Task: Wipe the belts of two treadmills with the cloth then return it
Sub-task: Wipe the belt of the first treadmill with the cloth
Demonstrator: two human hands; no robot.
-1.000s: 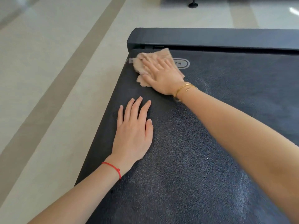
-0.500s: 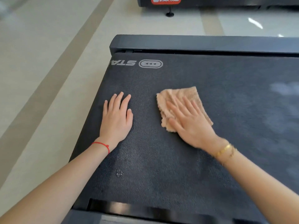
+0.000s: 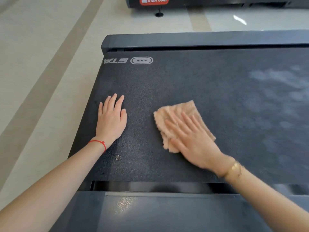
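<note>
A black textured treadmill belt (image 3: 209, 84) fills most of the view. On it lies a folded tan cloth (image 3: 173, 118), near the belt's middle. My right hand (image 3: 192, 139) presses flat on the cloth with straight, spread fingers; it is a little blurred. My left hand (image 3: 112, 119) rests flat on the bare belt to the left of the cloth, fingers straight and together. A second treadmill (image 3: 153, 1) with a red label shows at the top edge.
The treadmill's dark side rail (image 3: 184, 39) runs along the far side and another grey rail (image 3: 167, 213) lies close to me. Pale tiled floor (image 3: 41, 64) stretches to the left. Dusty pale smudges (image 3: 275, 91) mark the belt at the right.
My right hand has slid the cloth from the belt's far left corner, by the logo, toward me to the middle. My left hand has stayed flat on the belt.
</note>
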